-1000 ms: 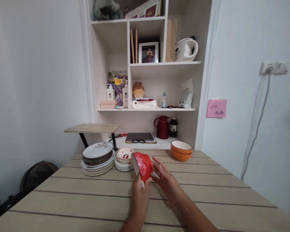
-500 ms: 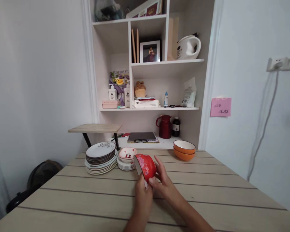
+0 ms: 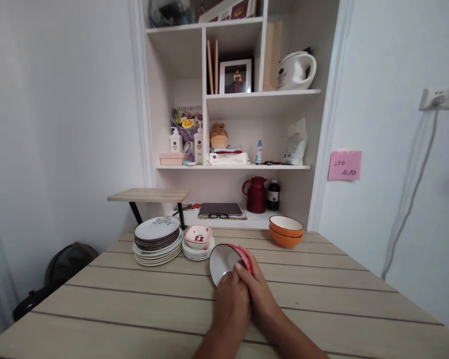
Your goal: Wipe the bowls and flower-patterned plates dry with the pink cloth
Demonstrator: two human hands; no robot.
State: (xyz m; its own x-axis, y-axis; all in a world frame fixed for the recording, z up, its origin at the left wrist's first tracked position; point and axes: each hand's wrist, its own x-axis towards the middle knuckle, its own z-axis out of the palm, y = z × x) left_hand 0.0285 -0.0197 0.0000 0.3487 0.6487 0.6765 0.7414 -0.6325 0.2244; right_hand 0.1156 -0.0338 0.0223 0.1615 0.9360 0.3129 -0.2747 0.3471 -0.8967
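A red bowl with a white inside and a dark rim is held tilted above the table, its opening turned toward me and to the left. My right hand wraps the bowl's right side, fingers along the red outside and thumb at the rim. My left hand is closed, with its knuckles over the lower rim and its fingers reaching into the bowl. A small pale patch shows by its fingertips; what those fingers hold, if anything, is hidden.
On the wooden table, a stack of plates stands left, beside small saucers topped by a square pink-patterned dish. Two stacked orange bowls sit back right. A small raised stand and shelves lie behind.
The bowl has turned so that its white inside now faces me. My left hand has moved from the lower edge to over the rim, and my right fingers have closed around the outside.
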